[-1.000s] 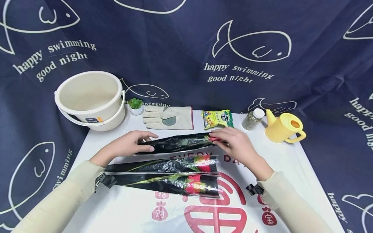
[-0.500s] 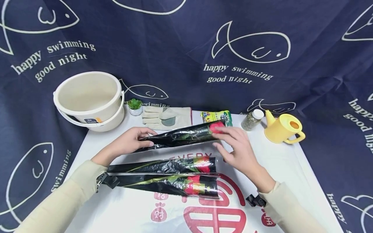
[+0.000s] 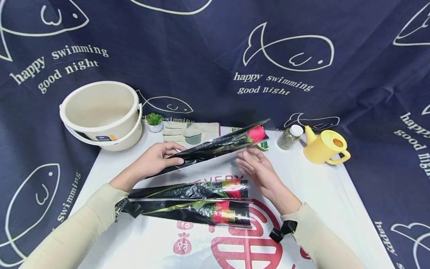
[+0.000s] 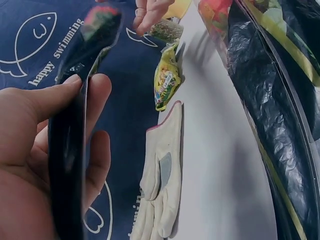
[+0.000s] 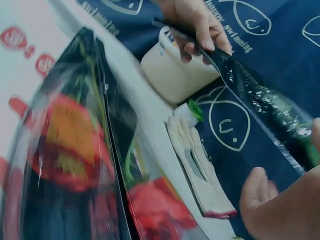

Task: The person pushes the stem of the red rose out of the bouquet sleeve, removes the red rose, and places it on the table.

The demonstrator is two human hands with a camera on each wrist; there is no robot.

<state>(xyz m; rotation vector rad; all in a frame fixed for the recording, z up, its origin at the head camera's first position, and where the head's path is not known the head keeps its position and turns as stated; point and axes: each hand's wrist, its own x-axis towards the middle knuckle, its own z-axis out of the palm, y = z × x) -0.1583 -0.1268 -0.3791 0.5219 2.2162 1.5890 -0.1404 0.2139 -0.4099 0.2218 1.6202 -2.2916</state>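
My left hand grips the narrow end of a red rose in a black and clear plastic wrapper. The rose is raised above the table, its bloom end tilted up to the right. In the left wrist view, thumb and fingers pinch the dark wrapper from both sides. Just below the bloom, my right hand has loosely bent fingers and holds nothing. Two more wrapped roses lie side by side on the table: the farther rose and the nearer rose, blooms to the right.
Along the back stand a white bucket with a handle, a small potted succulent, a work glove, a yellow-green packet partly hidden in the head view, a lidded jar and a yellow watering can. A fish-print cloth hangs behind.
The held rose has risen off the table, its bloom end swinging up and away. My right hand has let go of the bloom end and dropped below it. My left hand keeps its grip.
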